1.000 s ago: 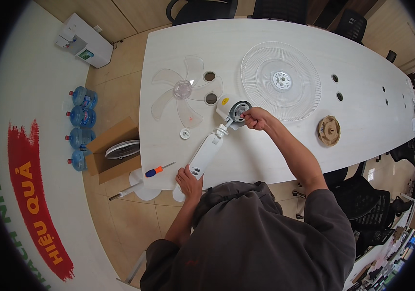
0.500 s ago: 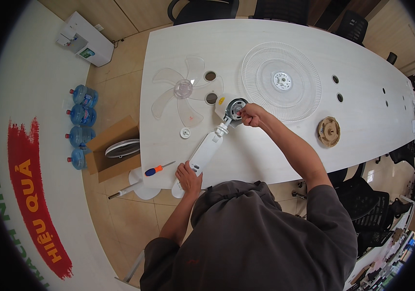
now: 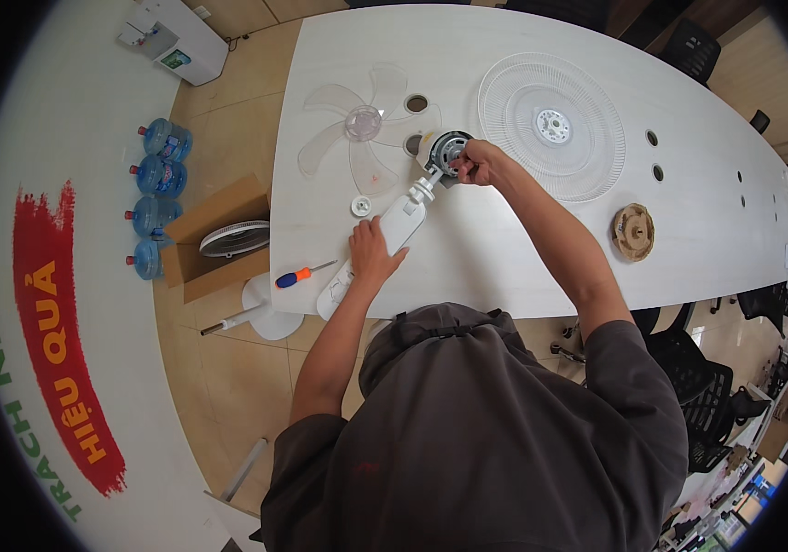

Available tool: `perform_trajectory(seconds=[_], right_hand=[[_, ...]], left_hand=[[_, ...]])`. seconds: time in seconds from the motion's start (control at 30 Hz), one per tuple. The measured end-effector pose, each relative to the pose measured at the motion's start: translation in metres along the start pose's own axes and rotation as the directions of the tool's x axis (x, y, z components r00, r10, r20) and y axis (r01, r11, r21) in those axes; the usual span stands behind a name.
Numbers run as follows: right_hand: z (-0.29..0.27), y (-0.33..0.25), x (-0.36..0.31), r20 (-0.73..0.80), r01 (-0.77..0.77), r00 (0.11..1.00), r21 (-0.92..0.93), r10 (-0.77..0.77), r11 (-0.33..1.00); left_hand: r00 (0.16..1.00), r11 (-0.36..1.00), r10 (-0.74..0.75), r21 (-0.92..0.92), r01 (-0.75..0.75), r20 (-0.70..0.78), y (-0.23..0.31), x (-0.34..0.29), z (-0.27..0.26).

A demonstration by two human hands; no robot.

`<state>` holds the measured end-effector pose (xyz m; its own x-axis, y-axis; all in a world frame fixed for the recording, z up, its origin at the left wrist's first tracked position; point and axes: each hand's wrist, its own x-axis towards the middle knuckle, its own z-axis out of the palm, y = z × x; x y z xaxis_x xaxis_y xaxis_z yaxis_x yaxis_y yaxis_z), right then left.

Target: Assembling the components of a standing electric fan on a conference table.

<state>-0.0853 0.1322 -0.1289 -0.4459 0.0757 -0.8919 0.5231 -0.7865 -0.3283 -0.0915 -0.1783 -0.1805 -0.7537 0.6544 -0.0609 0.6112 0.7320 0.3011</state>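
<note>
The table (image 3: 523, 248) is off-white with dark round holes. The fan body (image 3: 385, 241) is white, its motor (image 3: 452, 152) grey and black. The blade (image 3: 364, 124) is clear with a pinkish hub; the grille (image 3: 555, 124) is white wire. The screwdriver (image 3: 295, 276) near the left edge has an orange and blue handle. The disc (image 3: 633, 231) is tan. The bottles (image 3: 156, 198) are blue.

Bright, even indoor light, soft shadows, sharp centre, strong fisheye bending and black vignette at edges.
</note>
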Motion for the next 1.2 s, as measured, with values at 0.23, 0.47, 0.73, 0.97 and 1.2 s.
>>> perform_trajectory(seconds=[0.23,0.47,0.73,0.97,1.2], right_hand=[[0.015,0.011,-0.022,-0.063,0.155,0.979,-0.381,-0.193,0.911],[0.007,0.031,-0.031,0.188,0.507,0.844,-0.583,-0.502,0.634],[-0.026,0.020,0.007,0.446,0.748,0.493,-0.656,-0.747,0.102],[-0.024,0.010,0.013,0.663,0.472,-0.002,-0.659,-0.748,-0.586],[-0.025,0.011,0.015,0.540,0.682,0.085,-0.644,-0.837,-0.346]], left_hand=[[0.974,0.991,-0.093,-0.077,0.111,0.205,0.016,0.036,0.016],[0.976,0.987,-0.150,0.032,0.157,-0.158,0.016,0.032,0.017],[0.962,0.987,-0.160,-0.040,0.155,-0.221,0.031,0.043,0.017],[0.974,0.978,-0.202,0.024,0.206,-0.104,0.035,0.057,0.008],[0.986,0.983,-0.167,-0.074,0.166,-0.010,0.033,0.068,-0.002]])
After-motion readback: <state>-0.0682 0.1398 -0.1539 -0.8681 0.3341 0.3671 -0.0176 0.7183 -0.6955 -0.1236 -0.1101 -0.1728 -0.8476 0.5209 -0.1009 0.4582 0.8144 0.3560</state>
